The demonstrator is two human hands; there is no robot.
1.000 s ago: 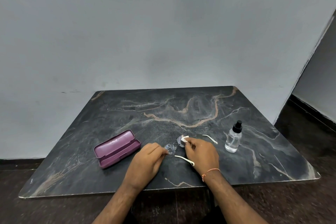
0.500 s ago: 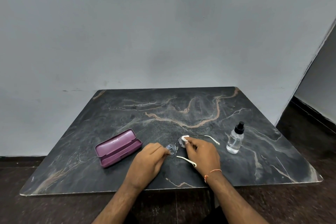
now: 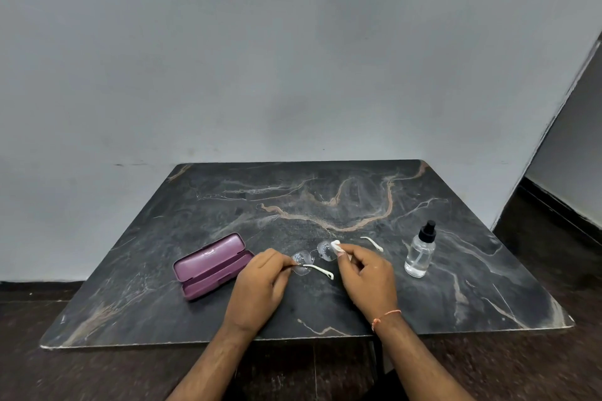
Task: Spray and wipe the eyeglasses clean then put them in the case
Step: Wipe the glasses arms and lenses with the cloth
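Observation:
Rimless eyeglasses [image 3: 312,258] with white temple tips lie open on the dark marble table [image 3: 325,205], lenses wet with droplets. My left hand [image 3: 260,283] pinches the glasses at the left lens hinge. My right hand [image 3: 368,273] presses a small white cloth [image 3: 336,246] onto the right lens. A purple glasses case [image 3: 211,265] lies open, left of my left hand. A clear spray bottle [image 3: 421,252] with a black nozzle stands upright to the right of my right hand.
The table's far edge meets a grey wall. Its near edge [image 3: 293,340] runs just in front of my wrists, with dark floor below. A doorway corner [image 3: 553,140] is at the right.
Both hands stay on the glasses. The right hand's cloth has shifted slightly on the right lens; the left temple now shows more clearly beside my left fingers.

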